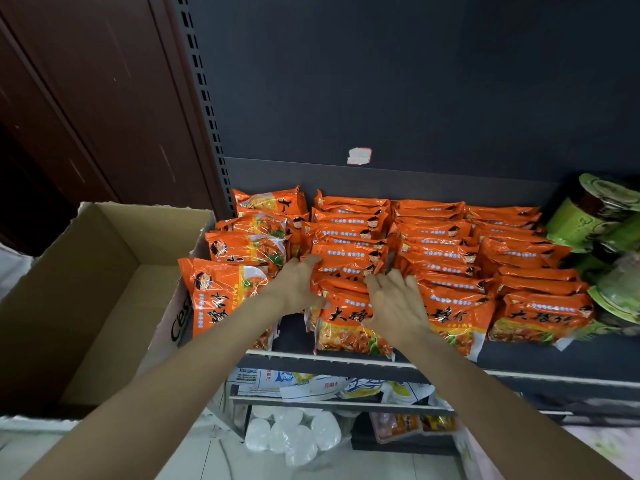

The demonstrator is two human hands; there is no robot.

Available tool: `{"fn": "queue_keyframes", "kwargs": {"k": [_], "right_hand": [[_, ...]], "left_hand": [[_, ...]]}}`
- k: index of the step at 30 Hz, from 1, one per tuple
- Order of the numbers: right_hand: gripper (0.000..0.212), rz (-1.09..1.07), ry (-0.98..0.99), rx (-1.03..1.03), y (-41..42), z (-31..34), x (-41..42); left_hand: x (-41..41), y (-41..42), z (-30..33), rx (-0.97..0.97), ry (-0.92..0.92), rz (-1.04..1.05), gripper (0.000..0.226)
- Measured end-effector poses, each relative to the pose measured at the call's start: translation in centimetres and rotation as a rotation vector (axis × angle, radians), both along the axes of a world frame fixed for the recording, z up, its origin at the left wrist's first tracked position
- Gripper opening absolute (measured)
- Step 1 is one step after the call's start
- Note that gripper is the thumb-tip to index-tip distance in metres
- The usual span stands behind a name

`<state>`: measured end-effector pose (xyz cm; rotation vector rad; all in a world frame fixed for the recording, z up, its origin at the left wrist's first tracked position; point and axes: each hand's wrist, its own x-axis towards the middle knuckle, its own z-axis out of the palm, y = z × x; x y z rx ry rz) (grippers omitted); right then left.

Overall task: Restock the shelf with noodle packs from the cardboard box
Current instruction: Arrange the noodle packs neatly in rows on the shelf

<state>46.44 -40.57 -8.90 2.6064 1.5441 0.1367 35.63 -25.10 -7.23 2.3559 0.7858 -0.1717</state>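
Observation:
Orange noodle packs (349,233) stand in several rows on the dark shelf (554,355). My left hand (299,284) presses against the left side of the second row, fingers straight along the packs. My right hand (398,303) lies flat on the front packs of that row (346,327), fingers spread. More packs (221,292) lean loosely at the shelf's left end. The cardboard box (104,271) stands open at the left, and its visible inside shows no packs.
Green cup containers (602,220) fill the shelf's right end. Lower shelves hold white and blue bags (311,384) and white bowls (294,438). A dark wooden cabinet (86,98) rises behind the box. A slotted upright (204,109) borders the shelf at left.

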Motion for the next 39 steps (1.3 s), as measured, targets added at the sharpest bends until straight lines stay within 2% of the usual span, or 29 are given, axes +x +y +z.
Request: {"fn": "queue_keyframes", "kwargs": {"k": [8,14,16,19,22,25,27,31,34,39], "right_hand": [[0.067,-0.043,-0.058,0.044,1.5,0.1,-0.4],[0.096,-0.072,0.023,0.016,0.1,-0.1,0.2],[0.099,-0.072,0.063,0.001,-0.1,-0.2,0.1],[0.086,-0.048,0.058,-0.005,0.0,-0.5,-0.4],[0.071,-0.037,-0.027,-0.005,0.2,-0.9,-0.6],[0.070,-0.084,-0.129,0.059,0.9,-0.8,-0.4],[0.068,-0.073,-0.131,0.057,1.5,-0.7,-0.3],[0.070,-0.079,-0.075,0.039,1.6,-0.8,-0.4],[0.085,-0.112,0.042,0.066,1.0,-0.6,-0.8],[0.104,-0.096,0.279,0.233,-0.4,0.5,-0.3]], "left_hand": [[0.6,-0.4,0.2,0.004,-0.116,0.026,0.086],[0.2,-1.7,-0.7,-0.124,-0.137,0.000,0.085],[0.2,-1.6,-0.7,-0.130,-0.151,0.003,0.084],[0.3,-1.3,-0.7,-0.120,-0.160,-0.001,0.082],[0.1,-1.1,-0.8,-0.080,-0.207,-0.008,0.081],[0.3,-1.0,-1.0,-0.033,-0.241,0.000,0.081],[0.5,-0.9,-1.2,-0.040,-0.246,0.014,0.082],[0.3,-0.6,-0.9,-0.095,-0.236,0.025,0.082],[-0.4,-0.5,-0.3,-0.120,-0.271,0.067,0.074],[-0.2,0.3,0.7,-0.082,-0.418,0.212,0.056]]}}
